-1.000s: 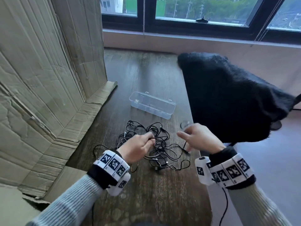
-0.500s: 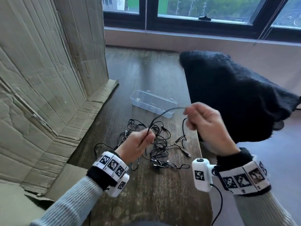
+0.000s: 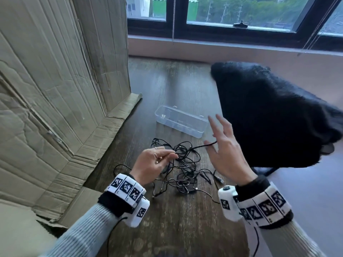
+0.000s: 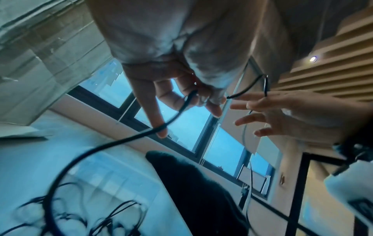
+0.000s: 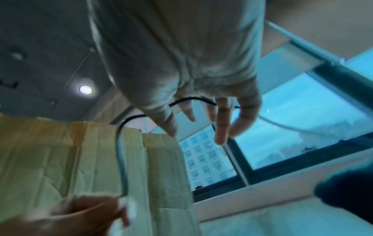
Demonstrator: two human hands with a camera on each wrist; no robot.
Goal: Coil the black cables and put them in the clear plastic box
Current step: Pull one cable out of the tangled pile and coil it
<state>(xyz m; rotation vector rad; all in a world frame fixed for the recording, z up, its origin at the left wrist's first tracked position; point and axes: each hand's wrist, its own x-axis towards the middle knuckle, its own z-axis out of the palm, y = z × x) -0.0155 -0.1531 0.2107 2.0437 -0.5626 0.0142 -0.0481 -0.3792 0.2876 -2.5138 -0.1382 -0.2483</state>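
Note:
A tangle of thin black cables [image 3: 183, 169] lies on the dark wooden table [image 3: 176, 229]. Behind it stands the clear plastic box [image 3: 181, 121], open and empty. My left hand [image 3: 154, 160] hovers over the tangle's left side and pinches one cable [image 4: 113, 142] between thumb and fingertips. That strand [image 3: 202, 146] runs right to my right hand [image 3: 224, 145], which is raised with fingers straight and spread. In the right wrist view the cable [image 5: 121, 143] crosses the base of the fingers [image 5: 221, 124] without being gripped.
Large flattened cardboard [image 3: 55, 89] leans along the left side and overlaps the table. A black fuzzy fabric mass [image 3: 269, 117] hangs over the table's right edge, close to the right hand. A window sill runs along the back.
The right hand pinched the cable and lifted it half a second ago; now its fingers are spread and the strand only lies across them. The left hand keeps its pinch.

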